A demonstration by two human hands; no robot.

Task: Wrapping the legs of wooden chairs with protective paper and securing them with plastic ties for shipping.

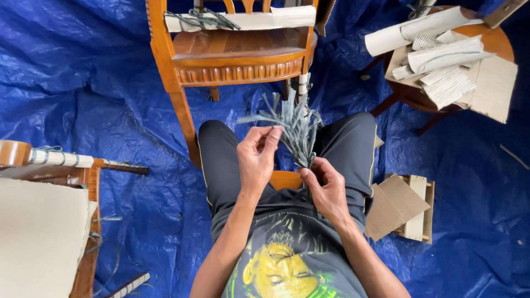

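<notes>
I sit on a low wooden stool (285, 179) with a bundle of grey-green strips (297, 126) fanning upward between my knees. My right hand (327, 187) is shut around the bundle's lower end, just above my lap. My left hand (258, 157) pinches a single strip near the bundle's left side between thumb and fingers. A wooden chair (232, 58) stands right in front of me, its front right leg partly wrapped in white corrugated paper.
A blue tarp (99, 99) covers the floor. A round wooden table (497, 41) at the upper right carries rolled corrugated paper and cardboard. Cardboard pieces and a small wooden frame (406, 207) lie by my right leg. Another wrapped chair (49, 182) stands at the left.
</notes>
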